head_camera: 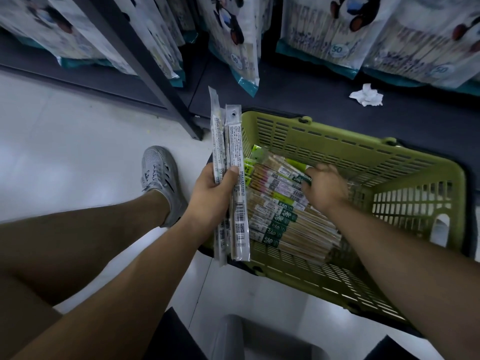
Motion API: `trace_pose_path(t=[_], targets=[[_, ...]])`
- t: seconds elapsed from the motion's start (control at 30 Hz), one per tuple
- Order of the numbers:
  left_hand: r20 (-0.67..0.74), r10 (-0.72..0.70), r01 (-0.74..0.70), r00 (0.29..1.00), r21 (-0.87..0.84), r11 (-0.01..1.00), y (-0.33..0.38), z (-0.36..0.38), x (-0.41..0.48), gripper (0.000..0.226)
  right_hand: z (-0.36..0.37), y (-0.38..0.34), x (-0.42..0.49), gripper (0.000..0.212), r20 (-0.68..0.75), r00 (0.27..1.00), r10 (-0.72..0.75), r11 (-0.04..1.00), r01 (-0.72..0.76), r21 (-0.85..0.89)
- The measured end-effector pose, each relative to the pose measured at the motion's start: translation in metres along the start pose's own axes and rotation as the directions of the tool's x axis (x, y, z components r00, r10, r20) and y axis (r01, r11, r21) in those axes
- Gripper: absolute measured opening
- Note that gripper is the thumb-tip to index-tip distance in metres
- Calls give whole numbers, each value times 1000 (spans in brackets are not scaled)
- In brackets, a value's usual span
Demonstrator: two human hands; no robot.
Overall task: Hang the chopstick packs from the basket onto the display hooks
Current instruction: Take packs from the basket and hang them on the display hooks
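- The left hand (214, 196) clenches its grip on slim clear-plastic chopstick packs (233, 162), upright beside the olive-green slotted plastic basket (337, 146); fanned out, one could slip free.
- The right hand (324, 187), blurred, lies on green-labelled bamboo chopstick packs (280, 222) piled inside; whether its grip is closed I cannot tell; a hasty pull may drag neighbours.
- Farther off, white-and-teal hanging bags (233, 42) crowd the display, risking snags.

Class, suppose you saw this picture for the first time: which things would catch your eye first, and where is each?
The green basket sits at centre right, its left half piled with chopstick packs. The left hand grips a bundle of packs over the basket's left rim, while the right hand reaches onto the pile, too blurred to show its grip. Crumpled white paper lies on the dark shelf base behind.
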State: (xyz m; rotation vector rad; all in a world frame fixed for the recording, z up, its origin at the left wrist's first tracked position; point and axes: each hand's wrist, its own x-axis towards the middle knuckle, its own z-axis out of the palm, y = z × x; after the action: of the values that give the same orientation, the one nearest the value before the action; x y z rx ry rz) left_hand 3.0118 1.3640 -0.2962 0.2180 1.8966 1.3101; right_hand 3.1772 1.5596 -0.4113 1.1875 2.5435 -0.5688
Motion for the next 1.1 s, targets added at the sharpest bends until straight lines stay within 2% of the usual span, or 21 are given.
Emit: trace_pose_path(t=[0.1, 0.3, 0.43, 0.53, 0.6, 0.67, 0.77, 0.83, 0.9, 0.93, 1.03, 1.1], targets=[[13, 0, 1, 1000, -30, 1000, 1, -1, -2, 24, -13, 0, -1, 26, -35, 999, 28, 993, -24, 116], [62, -12, 14, 998, -30, 999, 9, 1, -6, 26, -66, -13, -12, 4, -22, 996, -81, 920, 83, 383], [103, -116, 128, 988, -119, 985, 17, 6, -12, 22, -101, -41, -31, 11, 16, 979, -203, 866, 172, 470], [185, -156, 204, 970, -278, 939, 21, 15, -20, 24, -116, -65, -49, 16, 89, 957, -276, 750, 157, 642], [257, -140, 226, 956, -345, 911, 21, 20, -24, 27, -118, -79, -58, 22, 152, 930, -336, 706, 142, 694], [285, -136, 238, 949, -362, 901, 18, 21, -26, 32, -114, -88, -62, 23, 180, 912, -368, 728, 163, 666], [259, -148, 232, 954, -332, 914, 14, 17, -26, 33, -105, -92, -59, 28, 185, 899, -396, 815, 252, 521], [212, -153, 210, 965, -278, 937, 13, 12, -24, 30, -100, -87, -50, 31, 205, 906, -371, 811, 208, 547], [162, -157, 188, 974, -200, 962, 12, 6, -21, 32, -90, -74, -39, 29, 198, 937, -287, 767, 101, 634], [136, -148, 169, 980, -161, 972, 12, 3, -18, 33, -82, -64, -33, 26, 184, 957, -223, 780, 62, 623], [51, -101, 106, 994, -103, 989, 12, -8, -12, 32, -52, -27, -18, 30, 169, 985, -28, 930, -36, 366], [32, -88, 91, 996, -107, 990, 12, -15, -11, 31, -34, -9, -14, 36, 171, 984, 51, 962, -95, 257]])
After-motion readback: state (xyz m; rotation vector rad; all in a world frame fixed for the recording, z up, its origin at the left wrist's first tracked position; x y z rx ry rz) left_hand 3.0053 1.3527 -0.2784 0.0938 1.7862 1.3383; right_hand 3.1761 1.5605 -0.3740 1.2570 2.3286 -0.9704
